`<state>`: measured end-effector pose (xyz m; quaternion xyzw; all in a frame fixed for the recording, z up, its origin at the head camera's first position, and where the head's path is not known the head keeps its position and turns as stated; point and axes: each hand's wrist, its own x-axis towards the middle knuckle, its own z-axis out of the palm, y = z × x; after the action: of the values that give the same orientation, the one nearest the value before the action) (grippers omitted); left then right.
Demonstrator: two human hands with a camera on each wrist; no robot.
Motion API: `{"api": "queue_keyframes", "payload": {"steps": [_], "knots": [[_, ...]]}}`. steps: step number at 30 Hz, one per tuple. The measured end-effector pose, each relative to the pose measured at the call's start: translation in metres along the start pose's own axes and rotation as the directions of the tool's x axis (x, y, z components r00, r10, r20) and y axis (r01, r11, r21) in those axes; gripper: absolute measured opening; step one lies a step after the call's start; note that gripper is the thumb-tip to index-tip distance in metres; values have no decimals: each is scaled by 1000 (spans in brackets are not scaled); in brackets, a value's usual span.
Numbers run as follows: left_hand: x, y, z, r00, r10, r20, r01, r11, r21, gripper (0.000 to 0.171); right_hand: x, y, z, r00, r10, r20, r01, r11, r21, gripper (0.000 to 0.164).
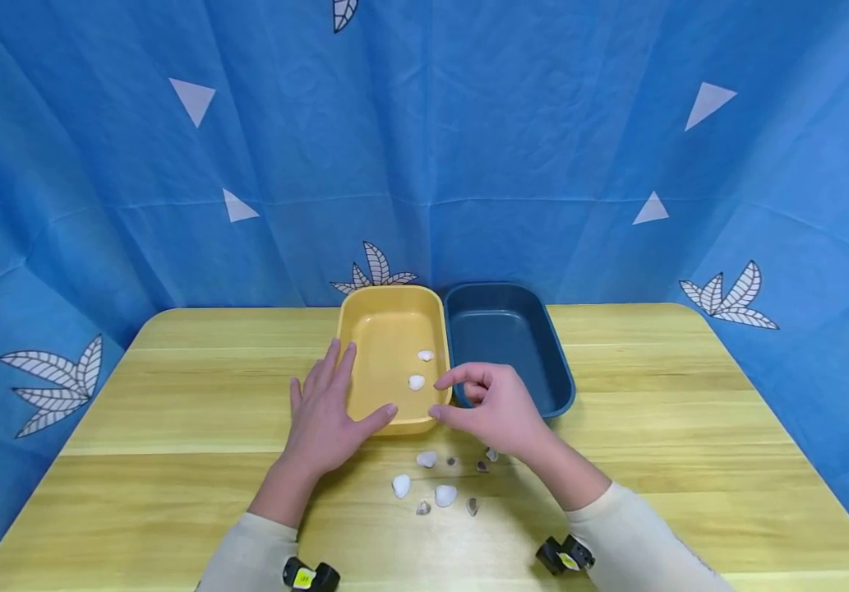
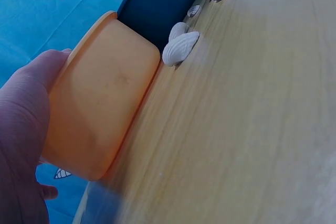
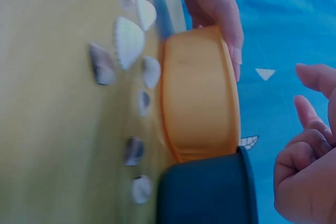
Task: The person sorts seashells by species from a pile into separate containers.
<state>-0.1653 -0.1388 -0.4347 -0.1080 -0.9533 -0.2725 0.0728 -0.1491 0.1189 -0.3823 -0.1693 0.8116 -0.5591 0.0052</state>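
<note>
Two white shells lie in the yellow tray (image 1: 383, 325), a nearer shell (image 1: 416, 382) and a farther shell (image 1: 426, 355). My left hand (image 1: 326, 411) is spread at the tray's near left corner, straight fingers along its left side and thumb over the near rim. In the left wrist view that thumb (image 2: 50, 66) rests at the rim. My right hand (image 1: 494, 404) hovers above where the yellow tray meets the dark blue tray (image 1: 501, 337). Its thumb and index finger stand apart with nothing between them; the other fingers (image 3: 302, 156) curl in.
On the wooden table (image 1: 195, 493), several loose shells lie in front of the trays, among them a white shell (image 1: 445, 495), another white shell (image 1: 401, 485) and a small dark shell (image 1: 472, 506). A blue cloth (image 1: 505, 148) hangs behind the table.
</note>
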Motion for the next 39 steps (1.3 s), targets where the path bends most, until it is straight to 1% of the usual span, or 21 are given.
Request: {"api": "queue_keyframes", "payload": {"steps": [4,11,15,19,22,26,32,39], "knots": [[0,0,0,1000,0,-4,0,1000,-4,109,-13,6,0,1000,-12,21,12,1000,3,22],[-1,0,1,1000,-14,0,14,1000,1,108,-29,17,2,997,43,58,-44,999,24,22],[0,0,2,1000,-13,2,13,1000,-2,107,-37,25,5,994,50,97,-52,998,25,22],[-2,2,2,1000,-19,10,19,1000,-6,106,-44,31,7,987,52,153,-58,998,35,22],[-3,3,0,999,-32,18,32,999,2,107,-47,35,8,981,48,188,-58,997,48,24],[-3,3,-1,999,-39,17,39,999,6,108,-48,39,9,978,44,206,-53,998,39,24],[-2,4,-2,999,-32,15,32,999,3,108,-50,44,11,963,97,250,-96,995,-18,23],[1,3,0,1000,-25,12,25,1000,-3,106,-52,52,13,952,113,285,-103,993,-50,22]]}}
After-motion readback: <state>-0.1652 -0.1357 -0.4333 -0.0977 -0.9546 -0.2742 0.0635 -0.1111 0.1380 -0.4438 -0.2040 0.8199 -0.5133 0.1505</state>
